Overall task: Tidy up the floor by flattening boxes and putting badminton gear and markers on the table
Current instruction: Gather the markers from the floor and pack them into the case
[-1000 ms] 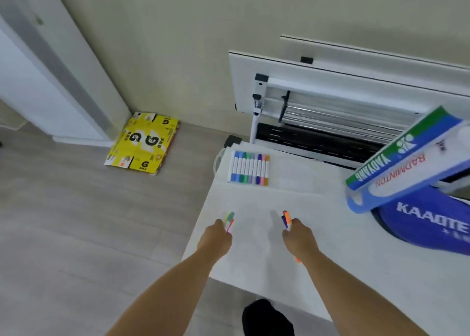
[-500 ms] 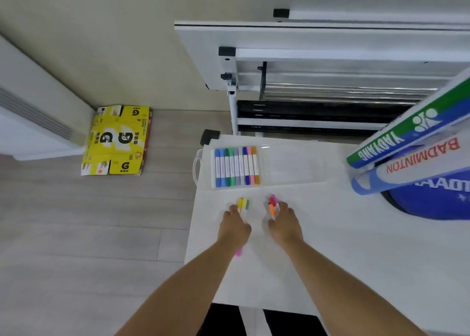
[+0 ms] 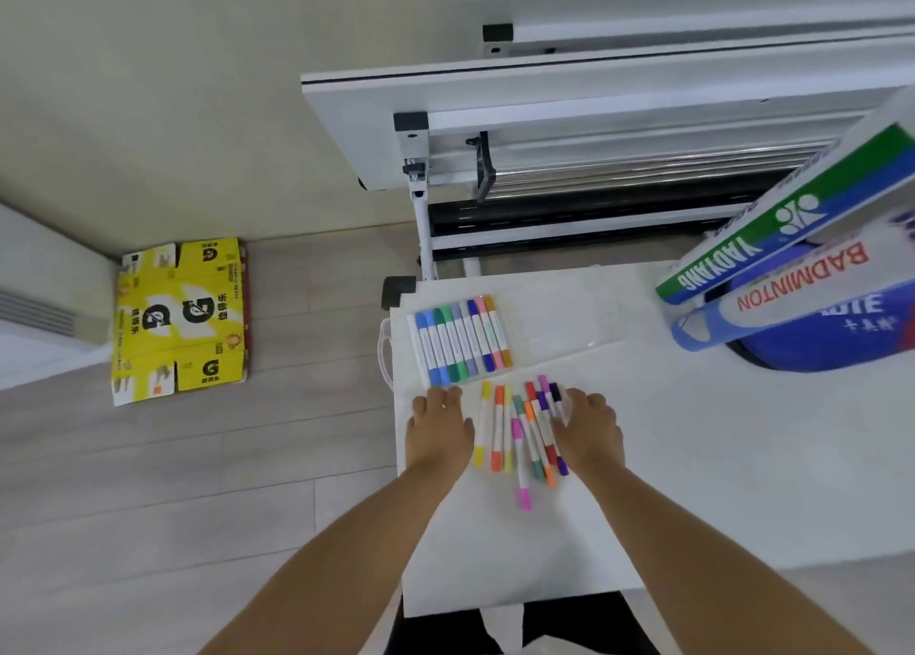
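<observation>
Several loose coloured markers [image 3: 520, 431] lie spread on the white table [image 3: 718, 456], between my two hands. My left hand [image 3: 438, 429] rests flat on the table just left of them, fingers relaxed, holding nothing. My right hand [image 3: 586, 429] lies on the right edge of the pile, fingers spread and touching the purple and dark markers. Behind them a clear marker case [image 3: 559, 327] holds a row of several markers [image 3: 460, 340]. Two shuttlecock tubes [image 3: 772, 243] lean on a blue racket bag [image 3: 832, 342] at the table's right.
A flattened yellow cardboard box [image 3: 180, 317] lies on the wooden floor by the wall at left. A folded white table frame [image 3: 569, 124] stands against the wall behind the table. A white wall unit [image 3: 34, 317] sits at far left.
Both hands have let go of the markers they were gripping; the markers now lie spread on the table between them. My view has moved closer over the table.
</observation>
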A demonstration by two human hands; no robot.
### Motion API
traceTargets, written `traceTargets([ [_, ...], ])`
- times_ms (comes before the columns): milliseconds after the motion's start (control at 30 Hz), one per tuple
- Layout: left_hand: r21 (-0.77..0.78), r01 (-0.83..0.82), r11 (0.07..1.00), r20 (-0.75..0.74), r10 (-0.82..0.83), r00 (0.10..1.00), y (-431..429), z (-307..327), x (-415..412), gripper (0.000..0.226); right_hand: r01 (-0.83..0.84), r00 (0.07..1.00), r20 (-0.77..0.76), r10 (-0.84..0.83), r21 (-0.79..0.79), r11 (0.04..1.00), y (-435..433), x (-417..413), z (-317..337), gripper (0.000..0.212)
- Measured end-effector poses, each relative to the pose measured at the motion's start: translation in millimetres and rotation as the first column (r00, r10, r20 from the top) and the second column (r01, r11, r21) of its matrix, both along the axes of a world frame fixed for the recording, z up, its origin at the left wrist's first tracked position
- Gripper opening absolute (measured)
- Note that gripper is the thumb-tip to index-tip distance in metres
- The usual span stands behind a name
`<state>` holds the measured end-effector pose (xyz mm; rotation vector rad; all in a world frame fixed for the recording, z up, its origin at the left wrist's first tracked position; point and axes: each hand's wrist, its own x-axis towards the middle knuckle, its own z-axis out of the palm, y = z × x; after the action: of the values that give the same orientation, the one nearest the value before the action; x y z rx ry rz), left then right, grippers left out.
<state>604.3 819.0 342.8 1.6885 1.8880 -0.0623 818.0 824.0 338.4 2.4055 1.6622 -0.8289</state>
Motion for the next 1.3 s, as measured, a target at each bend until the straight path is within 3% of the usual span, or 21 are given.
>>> traceTargets([
  [100, 0.121, 0.195, 0.973, -0.164, -0.174, 0.971, 12.0, -6.2, -18.3, 0.057, -0.122, 0.991, 0.072, 0.112, 0.149, 0.981, 20.0, 5.4, 1.4, 0.034],
  [200, 0.119, 0.318, 0.941, -0.274, -0.277, 0.921, 28.7, -16.3, -35.0, 0.062, -0.248, 0.968, 0.100, 0.231, 0.203, 0.947, 45.9, 11.3, -0.3, 0.035],
  [367, 0.067, 0.384, 0.921, -0.298, -0.349, 0.889, 52.2, -23.0, -45.7, 0.061, -0.449, 0.885, 0.197, 0.422, 0.123, 0.885, 79.9, 26.5, -17.6, 0.038],
  [567, 0.072, 0.464, 0.883, -0.360, -0.411, 0.837, 66.7, -24.8, -54.0, 0.061, -0.486, 0.860, 0.234, 0.455, 0.099, 0.868, 75.5, 31.5, -27.9, 0.030],
  [767, 0.087, 0.399, 0.913, -0.331, -0.352, 0.876, 53.3, -22.3, -48.2, 0.058, -0.460, 0.878, 0.178, 0.444, 0.062, 0.886, 66.1, 27.4, -19.5, 0.028],
  [933, 0.160, 0.355, 0.921, -0.275, -0.304, 0.912, 38.1, -16.1, -37.7, 0.046, -0.391, 0.919, 0.141, 0.369, 0.181, 0.903, 43.9, 36.0, -5.1, 0.025],
  [1033, 0.082, 0.330, 0.940, -0.163, -0.314, 0.935, 23.2, -14.6, -20.9, 0.028, -0.358, 0.932, 0.107, 0.346, 0.140, 0.923, 23.2, 35.9, 0.5, 0.018],
  [1133, -0.043, 0.235, 0.971, -0.055, -0.237, 0.970, 8.8, -19.8, -3.7, 0.033, -0.289, 0.957, 0.032, 0.288, 0.066, 0.955, 6.4, 30.5, -0.8, 0.021],
  [1300, -0.104, 0.163, 0.981, -0.052, -0.169, 0.984, -2.4, -23.7, 16.9, 0.033, -0.257, 0.966, 0.000, 0.257, 0.039, 0.966, -3.6, 18.5, -8.7, 0.023],
])
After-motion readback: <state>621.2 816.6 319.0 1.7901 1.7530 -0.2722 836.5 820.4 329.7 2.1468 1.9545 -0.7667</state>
